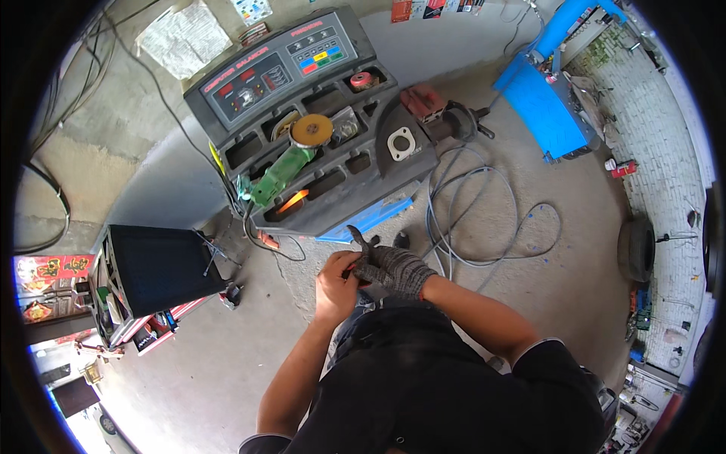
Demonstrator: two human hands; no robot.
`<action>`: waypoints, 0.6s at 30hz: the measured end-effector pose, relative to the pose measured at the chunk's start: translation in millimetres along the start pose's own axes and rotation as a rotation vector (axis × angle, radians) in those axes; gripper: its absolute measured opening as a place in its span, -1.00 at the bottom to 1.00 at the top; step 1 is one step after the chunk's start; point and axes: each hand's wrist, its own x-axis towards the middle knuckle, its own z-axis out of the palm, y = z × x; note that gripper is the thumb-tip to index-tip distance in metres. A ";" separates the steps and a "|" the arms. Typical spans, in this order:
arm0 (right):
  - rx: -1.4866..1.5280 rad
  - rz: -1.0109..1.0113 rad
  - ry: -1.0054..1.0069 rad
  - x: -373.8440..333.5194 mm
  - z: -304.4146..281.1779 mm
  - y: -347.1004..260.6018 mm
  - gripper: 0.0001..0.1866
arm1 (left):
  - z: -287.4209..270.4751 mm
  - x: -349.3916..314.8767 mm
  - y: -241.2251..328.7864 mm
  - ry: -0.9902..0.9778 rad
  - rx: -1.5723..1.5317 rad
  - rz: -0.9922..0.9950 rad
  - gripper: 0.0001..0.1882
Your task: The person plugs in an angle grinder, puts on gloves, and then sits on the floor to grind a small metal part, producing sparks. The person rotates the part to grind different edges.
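A person wears a black short-sleeved top (454,386), a thin pale line edging the sleeve hems (541,345) left and right. A mottled dark-grey knit glove (404,266) covers the right hand (389,272); the left hand (336,287) is bare

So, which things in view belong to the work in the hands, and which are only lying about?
With the work:
grey glove, on the right hand
bare left hand, touching it

Apparently lying about, untouched:
green grinder, on the machine
metal plate
cable or hose, on the floor
tyre, by the wall
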 end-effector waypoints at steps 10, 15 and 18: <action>-0.055 -0.162 -0.014 -15.4 93.3 -58.5 -0.55 | -65.2 -100.0 -20.7 0.046 0.249 0.170 -0.30; -0.203 -0.150 -0.031 -4.9 114.7 -62.2 -0.55 | -71.3 -122.6 -21.0 0.048 0.466 0.181 -0.30; -0.381 -0.100 -0.132 2.0 125.7 -55.0 -0.53 | -79.6 -129.9 -27.5 -0.059 0.651 0.255 -0.61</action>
